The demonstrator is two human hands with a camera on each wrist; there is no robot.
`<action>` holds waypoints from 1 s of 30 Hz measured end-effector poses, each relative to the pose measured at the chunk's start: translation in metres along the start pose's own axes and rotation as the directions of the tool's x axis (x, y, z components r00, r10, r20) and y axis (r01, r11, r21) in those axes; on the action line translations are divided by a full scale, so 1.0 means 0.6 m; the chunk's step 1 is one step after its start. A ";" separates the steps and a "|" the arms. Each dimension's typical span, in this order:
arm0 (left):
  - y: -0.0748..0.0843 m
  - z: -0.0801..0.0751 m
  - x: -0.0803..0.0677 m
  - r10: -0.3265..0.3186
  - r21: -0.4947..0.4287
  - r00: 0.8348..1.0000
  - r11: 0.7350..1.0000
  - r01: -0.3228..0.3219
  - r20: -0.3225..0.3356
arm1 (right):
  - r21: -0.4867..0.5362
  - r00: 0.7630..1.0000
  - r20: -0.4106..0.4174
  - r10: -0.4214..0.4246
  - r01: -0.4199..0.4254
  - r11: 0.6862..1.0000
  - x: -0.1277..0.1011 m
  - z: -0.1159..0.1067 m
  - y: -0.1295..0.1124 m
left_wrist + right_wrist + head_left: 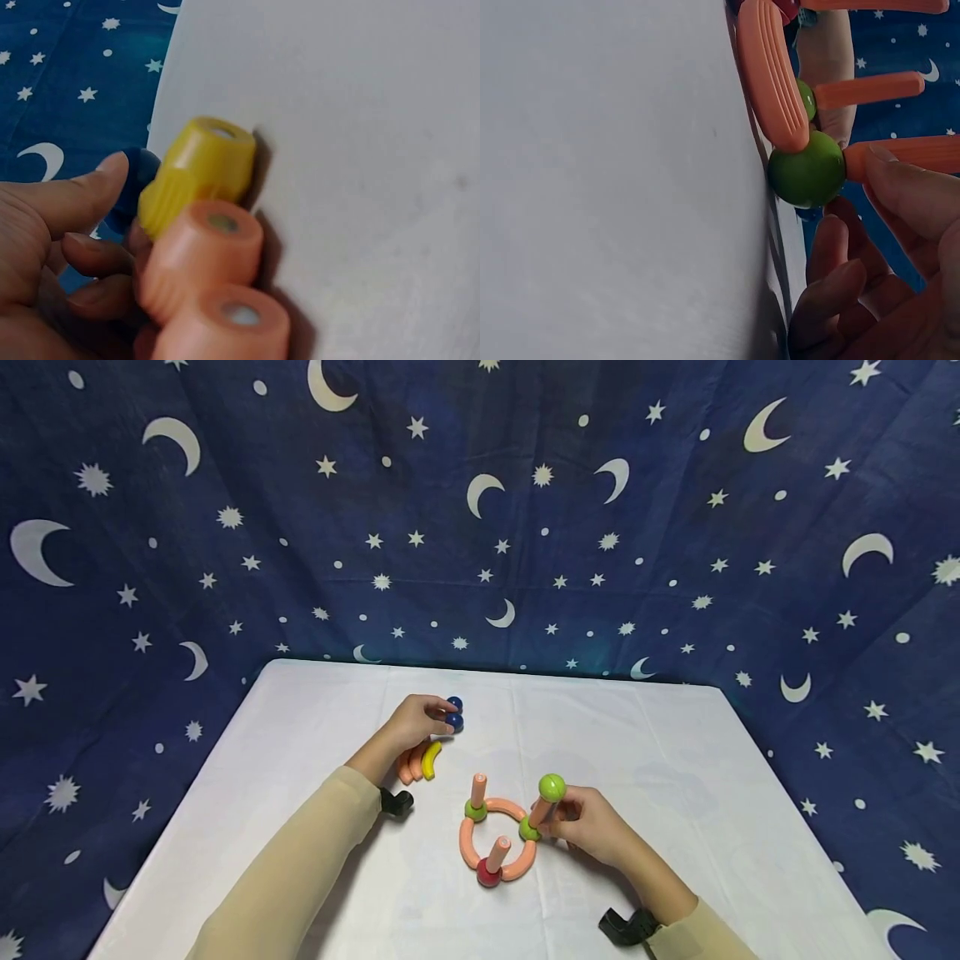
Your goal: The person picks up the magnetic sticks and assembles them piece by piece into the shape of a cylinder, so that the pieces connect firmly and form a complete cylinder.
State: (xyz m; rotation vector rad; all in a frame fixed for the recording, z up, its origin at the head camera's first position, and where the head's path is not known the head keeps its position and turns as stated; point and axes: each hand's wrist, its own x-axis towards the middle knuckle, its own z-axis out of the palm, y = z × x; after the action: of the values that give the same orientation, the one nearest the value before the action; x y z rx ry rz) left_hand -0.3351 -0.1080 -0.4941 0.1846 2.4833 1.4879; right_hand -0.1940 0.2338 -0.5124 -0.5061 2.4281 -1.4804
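Note:
On the table, a ring of curved orange magnetic rods [467, 843] joins two green balls [476, 811] and a red ball [489, 872]. An orange straight rod stands up from each ball. My right hand [588, 822] pinches the right-hand straight rod [930, 154] low down, just above its green ball [807, 171]; another green ball [552, 787] tops that rod. Farther back, my left hand [415, 722] has thumb and fingertips on a dark blue ball [454, 722]. A second blue ball [455, 702] sits right behind it, by the index finger.
Beside the left hand lie a yellow curved rod [431, 760] and orange curved rods [410, 765], with round metal discs in their ends. The white-covered table [637, 760] ends at a dark blue star-and-moon cloth [555, 510]. Both wrists carry black mounts [628, 927].

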 end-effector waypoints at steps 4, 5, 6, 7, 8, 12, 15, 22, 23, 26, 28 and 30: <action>-0.006 0.000 0.006 0.018 0.017 0.999 1.000 -0.017 -0.033 | 0.021 0.999 0.036 -0.041 0.040 0.999 -0.008 0.007 0.000; -0.006 0.000 0.006 0.022 0.023 0.999 1.000 -0.021 -0.040 | 0.026 0.998 0.042 -0.051 0.050 0.998 -0.009 0.009 0.000; -0.006 0.000 0.007 0.025 0.030 0.999 0.999 -0.024 -0.047 | 0.031 0.997 0.047 -0.060 0.058 0.998 -0.010 0.011 -0.001; -0.006 0.000 0.007 0.029 0.040 0.998 0.999 -0.027 -0.051 | 0.037 0.996 0.052 -0.067 0.066 0.997 -0.011 0.012 -0.002; -0.006 0.000 0.007 0.030 0.046 0.998 0.999 -0.028 -0.052 | 0.037 0.996 0.055 -0.071 0.069 0.997 -0.012 0.014 -0.003; -0.002 -0.001 0.004 0.050 0.067 0.998 0.997 -0.046 -0.049 | 0.037 0.994 0.071 -0.080 0.077 0.996 -0.016 0.017 -0.006; 0.004 -0.001 -0.002 0.055 0.046 0.997 0.998 -0.053 -0.045 | 0.035 0.992 0.087 -0.092 0.089 0.995 -0.019 0.019 -0.007; 0.019 -0.006 -0.028 0.071 0.010 0.997 0.997 -0.071 -0.021 | 0.018 0.987 0.124 -0.105 0.104 0.994 -0.023 0.029 -0.013; 0.022 -0.007 -0.033 0.071 0.008 0.997 0.997 -0.071 -0.017 | 0.010 0.986 0.129 -0.103 0.103 0.995 -0.024 0.031 -0.015; 0.030 -0.008 -0.048 0.061 0.015 0.998 0.998 -0.061 -0.007 | -0.005 0.986 0.136 -0.100 0.101 0.995 -0.025 0.037 -0.021; 0.034 -0.008 -0.057 0.060 0.022 0.998 0.998 -0.060 -0.006 | -0.008 0.985 0.141 -0.099 0.101 0.995 -0.026 0.041 -0.026; 0.035 -0.009 -0.064 0.066 0.026 0.998 0.998 -0.066 -0.008 | -0.002 0.984 0.148 -0.102 0.104 0.995 -0.027 0.046 -0.028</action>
State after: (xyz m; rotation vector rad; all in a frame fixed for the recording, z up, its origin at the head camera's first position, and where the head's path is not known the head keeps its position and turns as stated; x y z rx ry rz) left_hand -0.3000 -0.1115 -0.4677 0.2675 2.5268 1.4858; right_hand -0.1661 0.2114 -0.5093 -0.7270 2.3271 -1.4169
